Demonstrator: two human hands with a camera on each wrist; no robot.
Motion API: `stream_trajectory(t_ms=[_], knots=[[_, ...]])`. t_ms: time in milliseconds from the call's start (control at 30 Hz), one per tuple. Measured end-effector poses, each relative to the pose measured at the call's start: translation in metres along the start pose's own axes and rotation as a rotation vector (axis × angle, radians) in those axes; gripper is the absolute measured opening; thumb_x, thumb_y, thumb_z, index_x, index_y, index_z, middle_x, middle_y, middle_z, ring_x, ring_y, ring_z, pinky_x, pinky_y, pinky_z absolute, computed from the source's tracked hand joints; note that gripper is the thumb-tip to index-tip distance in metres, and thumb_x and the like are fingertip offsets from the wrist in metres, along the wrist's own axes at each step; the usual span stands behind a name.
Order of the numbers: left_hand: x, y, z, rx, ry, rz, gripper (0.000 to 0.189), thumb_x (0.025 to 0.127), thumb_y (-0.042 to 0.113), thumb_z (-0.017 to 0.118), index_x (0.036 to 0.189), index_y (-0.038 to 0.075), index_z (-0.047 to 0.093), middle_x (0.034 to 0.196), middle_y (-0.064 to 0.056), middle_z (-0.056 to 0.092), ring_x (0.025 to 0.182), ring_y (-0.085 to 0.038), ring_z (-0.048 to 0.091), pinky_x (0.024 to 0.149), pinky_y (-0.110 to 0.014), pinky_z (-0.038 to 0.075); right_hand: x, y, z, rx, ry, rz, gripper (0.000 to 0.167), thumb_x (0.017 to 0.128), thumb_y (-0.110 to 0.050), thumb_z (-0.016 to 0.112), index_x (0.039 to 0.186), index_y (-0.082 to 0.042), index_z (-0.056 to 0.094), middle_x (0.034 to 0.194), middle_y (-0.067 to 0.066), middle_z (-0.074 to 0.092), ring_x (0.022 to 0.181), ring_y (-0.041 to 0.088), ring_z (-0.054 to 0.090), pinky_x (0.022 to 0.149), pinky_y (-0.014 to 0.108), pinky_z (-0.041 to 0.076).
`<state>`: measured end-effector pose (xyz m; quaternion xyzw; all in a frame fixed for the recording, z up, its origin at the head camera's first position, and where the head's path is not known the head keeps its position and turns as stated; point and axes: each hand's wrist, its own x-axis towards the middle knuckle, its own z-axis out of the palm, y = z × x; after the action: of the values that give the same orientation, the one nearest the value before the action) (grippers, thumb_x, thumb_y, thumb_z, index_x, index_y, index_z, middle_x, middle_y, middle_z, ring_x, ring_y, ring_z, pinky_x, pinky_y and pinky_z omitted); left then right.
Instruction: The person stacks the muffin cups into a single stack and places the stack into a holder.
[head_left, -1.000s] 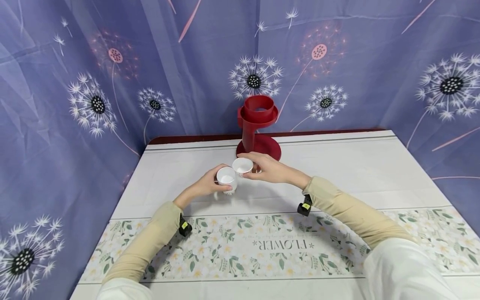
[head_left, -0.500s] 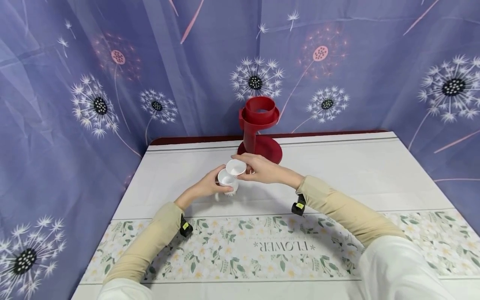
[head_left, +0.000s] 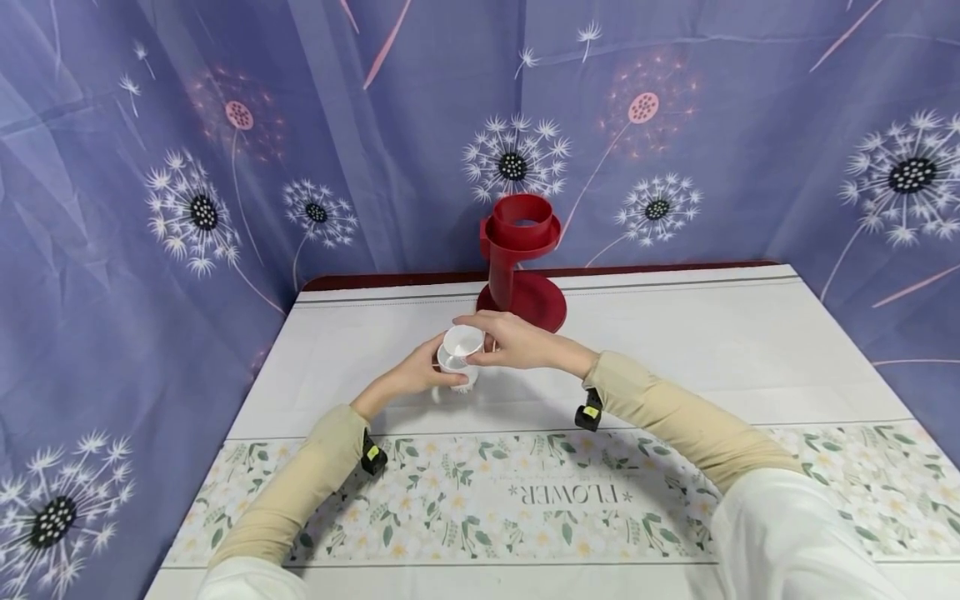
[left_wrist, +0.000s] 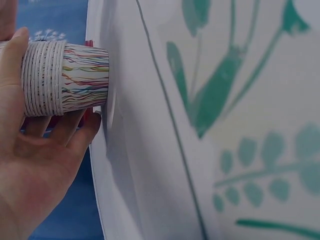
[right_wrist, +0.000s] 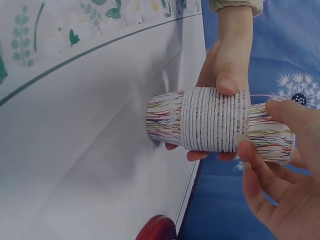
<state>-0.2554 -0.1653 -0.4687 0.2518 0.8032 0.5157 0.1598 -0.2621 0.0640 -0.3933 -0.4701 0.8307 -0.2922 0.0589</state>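
A stack of white paper cups (right_wrist: 210,120) with thin coloured wavy stripes is held around its side by my left hand (head_left: 408,372). Several rims show close together, and in the left wrist view the stack (left_wrist: 82,77) is gripped by thumb and fingers. My right hand (head_left: 517,342) pinches a single striped cup (right_wrist: 270,134) between thumb and fingers. That cup's narrow end sits at the mouth of the stack, apparently partly inside it. From the head view, the white inside of the single cup (head_left: 462,340) overlaps the stack's opening.
Just behind the hands stands a red stand (head_left: 501,279) with a round base and a ring-shaped top. A white cloth with a floral band (head_left: 420,500) covers the table. Purple-blue dandelion curtains (head_left: 405,150) hang at the back and sides.
My right hand has moved left with its single cup, from beside the stack to over its mouth. The left hand and the stack have stayed nearly still.
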Motion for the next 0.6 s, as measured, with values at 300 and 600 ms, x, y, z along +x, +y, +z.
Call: stream_trajectory(t_ms=[300,600], knots=[[-0.002,0.0,0.0,-0.015,-0.021,-0.01,0.067,0.086,0.009,0.073,0.142,0.004,0.038,0.127,-0.017,0.054,0.107,-0.021,0.059,0.088,-0.031,0.052,0.006,-0.002,0.005,-0.011,-0.027,-0.006,0.062,0.089,-0.026,0.071,0.142,-0.006,0.046,0.132,0.011,0.057,0.077,0.011,0.066,0.072,0.019,0.053],[-0.002,0.002,0.0,-0.016,-0.03,0.001,0.062,0.086,0.008,0.072,0.138,0.002,0.04,0.121,-0.017,0.055,0.097,-0.015,0.061,0.08,-0.03,0.053,0.011,-0.006,0.009,-0.043,-0.016,-0.004,0.059,0.088,-0.025,0.072,0.139,-0.005,0.05,0.121,0.011,0.061,0.075,0.012,0.064,0.07,0.019,0.052]])
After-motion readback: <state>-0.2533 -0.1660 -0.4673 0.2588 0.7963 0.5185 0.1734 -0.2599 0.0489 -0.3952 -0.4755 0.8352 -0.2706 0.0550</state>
